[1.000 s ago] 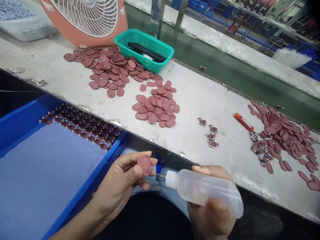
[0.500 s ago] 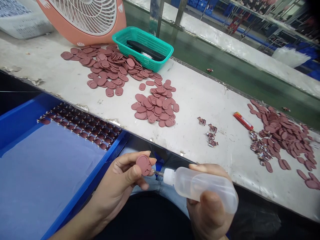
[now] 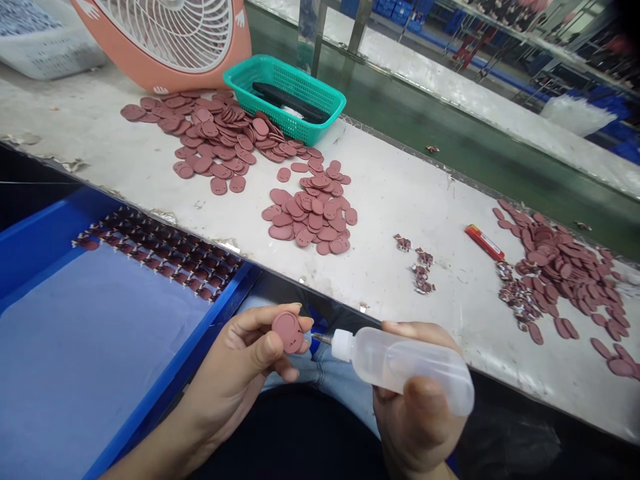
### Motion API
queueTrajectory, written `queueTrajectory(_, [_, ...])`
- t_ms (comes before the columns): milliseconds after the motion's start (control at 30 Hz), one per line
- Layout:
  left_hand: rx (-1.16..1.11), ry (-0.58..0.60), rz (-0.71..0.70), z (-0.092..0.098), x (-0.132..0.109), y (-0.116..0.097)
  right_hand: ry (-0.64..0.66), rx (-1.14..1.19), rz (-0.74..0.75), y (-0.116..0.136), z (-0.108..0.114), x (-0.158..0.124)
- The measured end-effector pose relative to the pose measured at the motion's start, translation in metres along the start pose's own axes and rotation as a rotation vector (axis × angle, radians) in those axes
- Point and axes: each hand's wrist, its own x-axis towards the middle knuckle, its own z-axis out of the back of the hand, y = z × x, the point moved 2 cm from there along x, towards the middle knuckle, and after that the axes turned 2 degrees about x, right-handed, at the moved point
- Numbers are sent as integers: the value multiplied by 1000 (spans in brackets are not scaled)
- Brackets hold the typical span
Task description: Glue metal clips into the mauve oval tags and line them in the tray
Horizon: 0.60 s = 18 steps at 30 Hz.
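At left, a blue tray [image 3: 40, 233] holds small parts [image 3: 167, 253]. Over the lap [image 3: 333, 380], the left hand [image 3: 243, 360] pinches a reddish disc [image 3: 287, 332] between its fingers. Just right of it points the metal tip [image 3: 324, 339] of a clear bottle [image 3: 383, 360], the right hand's [image 3: 425, 420] fingers wrapped around that.

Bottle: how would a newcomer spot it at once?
Start at the white table, then find the right hand by its near edge. The bottle lies in its grip: translucent, with a white cap and thin nozzle, unlike the flat reddish disc in the left hand.
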Motion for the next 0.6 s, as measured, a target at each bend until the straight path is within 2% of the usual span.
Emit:
queueTrajectory(233, [10, -7, 9, 3, 1, 2, 3, 32, -90, -1, 3, -2])
queueTrajectory(333, [10, -92, 20, -1, -1, 1, -17, 133, -257, -7, 2, -3])
queueTrajectory(433, [7, -226, 9, -7, -4, -3, 24, 401, -465, -14, -1, 1])
queueTrajectory(533, [6, -308, -41, -9, -3, -6, 92, 661, -665, -20, -1, 16])
queueTrajectory(600, [2, -318, -76, -8, 1, -8, 132, 669, -714, -23, 2, 32])
